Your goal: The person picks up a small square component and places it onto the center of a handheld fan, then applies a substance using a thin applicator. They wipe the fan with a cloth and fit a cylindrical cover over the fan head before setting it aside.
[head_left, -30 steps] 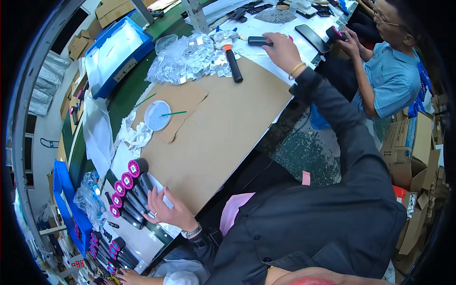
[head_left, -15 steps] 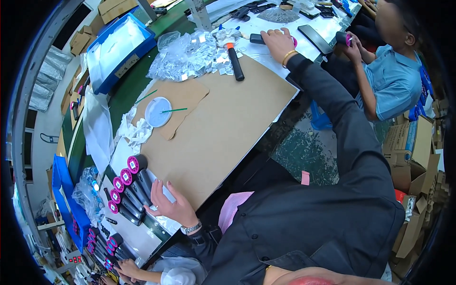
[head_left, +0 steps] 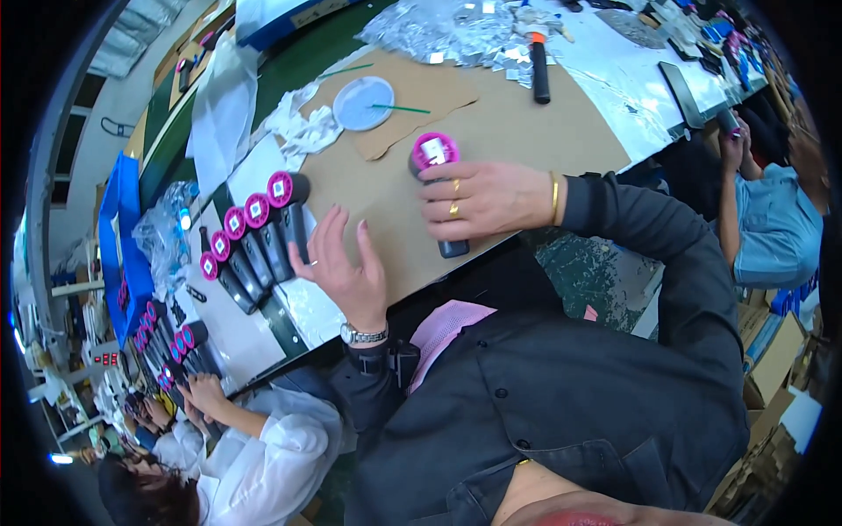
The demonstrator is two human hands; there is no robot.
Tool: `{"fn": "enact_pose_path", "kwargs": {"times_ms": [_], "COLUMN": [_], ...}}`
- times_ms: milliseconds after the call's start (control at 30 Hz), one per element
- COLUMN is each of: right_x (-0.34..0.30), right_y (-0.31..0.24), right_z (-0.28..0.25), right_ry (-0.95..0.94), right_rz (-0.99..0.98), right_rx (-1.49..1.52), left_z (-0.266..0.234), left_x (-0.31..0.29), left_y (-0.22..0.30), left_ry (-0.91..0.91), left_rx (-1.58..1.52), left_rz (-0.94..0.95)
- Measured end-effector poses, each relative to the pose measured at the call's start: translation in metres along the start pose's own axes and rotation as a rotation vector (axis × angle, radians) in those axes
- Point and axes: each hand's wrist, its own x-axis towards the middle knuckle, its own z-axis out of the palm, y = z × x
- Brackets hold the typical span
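My right hand (head_left: 487, 200) is wrapped over the dark handle of a hair dryer (head_left: 436, 151) above the brown cardboard sheet (head_left: 535, 145). The dryer's round head has a pink ring and a white patch in its middle; its grey handle end shows below my fingers. To the left, my left hand (head_left: 344, 267) is open with fingers apart and nothing in it. Its fingertips are beside a row of several similar hair dryers (head_left: 256, 210), lying with pink ends away from me and handles toward me. Whether a finger touches the nearest handle, I cannot tell.
A white round dish (head_left: 363, 103) with green sticks lies on a torn cardboard piece (head_left: 430, 92). Beyond are an orange-and-black tool (head_left: 539, 70) and a heap of small clear bags (head_left: 456, 31). Co-workers sit at left (head_left: 272, 447) and right (head_left: 776, 219), with more dryers by the left one.
My right hand has come back from the far right with a hair dryer, now over the cardboard in front of me. My left hand stays open near the row. The view has turned leftward.
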Motion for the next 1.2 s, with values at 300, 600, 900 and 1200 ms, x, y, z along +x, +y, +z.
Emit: {"fn": "enact_pose_path", "kwargs": {"times_ms": [300,600,900,1200], "right_x": [0.035,-0.011,0.013,0.025], "right_y": [0.000,0.037,0.076,0.102], "right_z": [0.037,0.018,0.028,0.057], "right_ry": [-0.022,0.242,0.116,0.282], "right_rz": [-0.162,0.477,0.967,0.771], "right_rx": [0.030,0.164,0.146,-0.014], "left_z": [0.007,0.027,0.044,0.040], "left_x": [0.004,0.043,0.041,0.040], "left_y": [-0.014,0.004,0.000,-0.010], "left_ry": [-0.073,-0.082,-0.074,-0.070], "left_rx": [-0.251,-0.204,-0.444,-0.417], "left_rz": [-0.021,0.121,0.310,0.318]}}
